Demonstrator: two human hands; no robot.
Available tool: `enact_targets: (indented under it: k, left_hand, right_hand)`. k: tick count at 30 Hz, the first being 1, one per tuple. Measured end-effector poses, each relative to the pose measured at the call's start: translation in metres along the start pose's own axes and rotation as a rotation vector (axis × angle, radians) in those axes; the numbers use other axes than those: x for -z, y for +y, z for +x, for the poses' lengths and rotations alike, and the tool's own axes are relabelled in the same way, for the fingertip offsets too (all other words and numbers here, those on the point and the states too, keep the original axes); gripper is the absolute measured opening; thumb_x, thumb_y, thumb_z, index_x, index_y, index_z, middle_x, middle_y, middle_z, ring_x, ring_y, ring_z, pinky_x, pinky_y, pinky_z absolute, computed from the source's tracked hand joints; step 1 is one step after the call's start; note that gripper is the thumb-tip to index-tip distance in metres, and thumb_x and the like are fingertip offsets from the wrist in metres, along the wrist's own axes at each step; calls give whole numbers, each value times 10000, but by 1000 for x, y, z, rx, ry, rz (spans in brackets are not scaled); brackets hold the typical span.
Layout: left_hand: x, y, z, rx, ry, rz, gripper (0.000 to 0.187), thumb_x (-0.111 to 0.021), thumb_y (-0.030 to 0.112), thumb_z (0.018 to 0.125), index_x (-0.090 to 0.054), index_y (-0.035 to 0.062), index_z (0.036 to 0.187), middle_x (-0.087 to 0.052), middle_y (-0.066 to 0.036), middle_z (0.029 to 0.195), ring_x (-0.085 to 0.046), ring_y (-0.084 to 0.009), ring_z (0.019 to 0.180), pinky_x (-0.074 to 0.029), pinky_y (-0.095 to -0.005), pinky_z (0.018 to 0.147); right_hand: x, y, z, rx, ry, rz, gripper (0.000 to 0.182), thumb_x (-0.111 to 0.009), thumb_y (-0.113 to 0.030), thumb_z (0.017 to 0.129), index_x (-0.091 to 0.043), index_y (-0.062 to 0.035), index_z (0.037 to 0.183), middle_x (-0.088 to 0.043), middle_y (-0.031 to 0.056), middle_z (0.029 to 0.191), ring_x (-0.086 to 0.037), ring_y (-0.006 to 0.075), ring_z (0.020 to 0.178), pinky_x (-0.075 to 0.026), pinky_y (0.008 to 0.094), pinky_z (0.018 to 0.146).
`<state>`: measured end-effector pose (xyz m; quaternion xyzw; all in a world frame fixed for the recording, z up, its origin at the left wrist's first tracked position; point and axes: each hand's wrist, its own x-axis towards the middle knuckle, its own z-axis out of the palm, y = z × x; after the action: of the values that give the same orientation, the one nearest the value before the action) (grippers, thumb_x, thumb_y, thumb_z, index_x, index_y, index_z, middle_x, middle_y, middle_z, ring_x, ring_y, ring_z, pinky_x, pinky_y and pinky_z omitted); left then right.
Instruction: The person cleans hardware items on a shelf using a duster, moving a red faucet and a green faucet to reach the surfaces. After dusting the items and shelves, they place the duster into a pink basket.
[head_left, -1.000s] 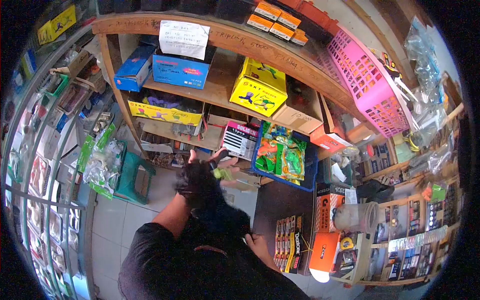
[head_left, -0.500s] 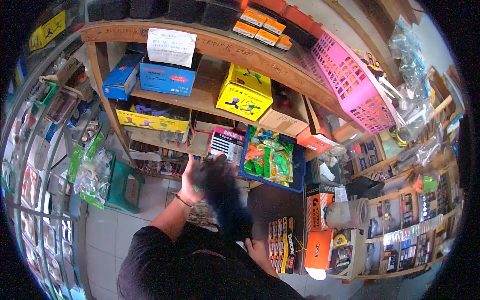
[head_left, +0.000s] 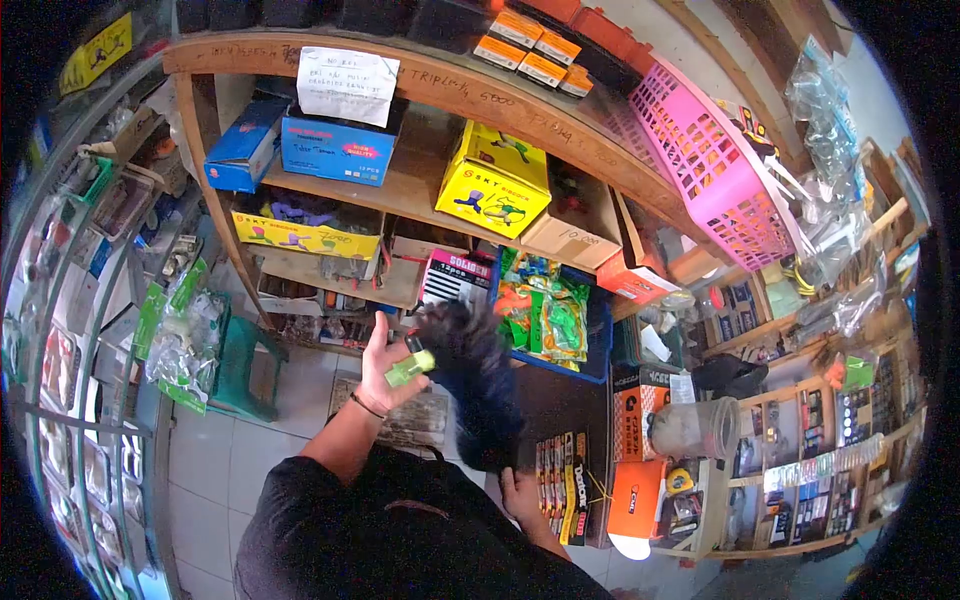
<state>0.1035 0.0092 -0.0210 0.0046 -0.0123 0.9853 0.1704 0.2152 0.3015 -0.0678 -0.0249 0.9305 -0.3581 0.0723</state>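
Note:
My left hand (head_left: 380, 372) is raised palm up, fingers around a small yellow-green item with a black top (head_left: 408, 368); its exact kind does not show. Close to the right of it is a dark, fluffy feather duster (head_left: 482, 385), blurred at its upper end. Low at the duster's bottom end, my right hand (head_left: 521, 497) grips it with curled fingers; the handle is mostly hidden. Behind the duster's tip, a pink and black box (head_left: 455, 276) stands on the lower shelf beside a blue tray (head_left: 597, 350) of green and orange packets (head_left: 545, 310).
A wooden shelf (head_left: 405, 205) ahead carries blue boxes (head_left: 335, 150) and yellow boxes (head_left: 494, 185). A pink basket (head_left: 705, 170) leans at upper right. At left, a green stool (head_left: 245, 375) stands near a glass case (head_left: 75, 400). An orange box (head_left: 637, 500) sits near my right arm.
The duster has shifted to the right, off my left hand, and the yellow-green item there now shows. My right hand has moved slightly right.

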Motion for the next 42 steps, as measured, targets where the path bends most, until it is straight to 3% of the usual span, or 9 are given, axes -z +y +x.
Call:
enact_targets:
  k: [4, 7, 16, 20, 23, 25, 30, 36, 42]
  left_hand:
    - [1, 0, -5, -4, -262, 56, 830, -325, 688, 738, -258, 97, 1317, -337, -211, 1287, -335, -382, 1171, -242, -505, 977]
    - [3, 2, -7, -90, 9, -55, 833, -306, 680, 752, -256, 65, 1312, -339, -194, 1291, -323, -378, 1184, -223, -490, 992]
    - [-3, 7, -8, -18, -8, 50, 825, -334, 699, 724, -334, 90, 1281, -409, -190, 1237, -356, -374, 1160, -190, -500, 999]
    - [-9, 6, -4, -73, -188, 188, 835, -291, 719, 721, -279, 124, 1307, -391, -206, 1242, -409, -390, 1103, -332, -556, 890]
    - [-18, 8, -4, -1, -79, -264, 834, -280, 697, 746, -311, 60, 1283, -343, -199, 1288, -336, -358, 1180, -260, -515, 965]
    - [-20, 8, -1, -14, -194, -8, 827, -285, 681, 757, -301, 48, 1289, -338, -210, 1288, -319, -377, 1186, -260, -516, 961]
    - [-19, 14, -11, -154, -49, 118, 848, -309, 685, 749, -257, 55, 1314, -336, -152, 1309, -321, -285, 1204, -253, -379, 990]
    - [-8, 11, -27, -146, -192, 101, 869, -341, 723, 696, -220, 141, 1331, -338, -221, 1281, -363, -406, 1133, -261, -580, 923]
    - [-29, -1, -34, -307, 21, 172, 822, -327, 675, 751, -304, 53, 1289, -359, -137, 1298, -362, -271, 1178, -255, -439, 979]
  right_hand:
    - [4, -8, 2, 77, -131, -102, 436, -486, -343, 827, -547, 32, 613, -501, 233, 542, -508, 402, 523, -392, 431, 491]
    - [-2, -5, 2, -118, -106, 51, 454, -499, -366, 821, -549, 38, 619, -508, 236, 551, -521, 394, 531, -398, 426, 493]
    - [-7, 3, 4, -77, -81, -74, 467, -497, -382, 819, -541, 42, 626, -515, 217, 554, -541, 353, 530, -399, 412, 504]
    - [-2, 15, 6, 111, -202, -136, 461, -482, -379, 828, -544, 42, 651, -513, 222, 563, -543, 350, 536, -401, 411, 511]
    - [-7, 18, 11, -12, -99, 17, 415, -482, -292, 846, -532, 54, 622, -444, 170, 471, -454, 251, 413, -349, 372, 437]
    - [-2, -7, 7, 96, 27, 157, 442, -478, -315, 851, -519, 48, 602, -452, 150, 462, -426, 207, 401, -330, 365, 422]
    - [-5, 12, 22, -11, -297, -45, 486, -453, -391, 844, -497, 18, 586, -474, 196, 519, -465, 279, 442, -357, 406, 461]
    - [-9, 9, 40, 156, -401, -127, 489, -478, -391, 826, -496, 44, 604, -470, 211, 522, -473, 321, 460, -358, 409, 468]
    - [12, -2, 42, 42, -317, -11, 498, -481, -386, 823, -499, 67, 616, -492, 246, 566, -507, 386, 535, -382, 417, 507]
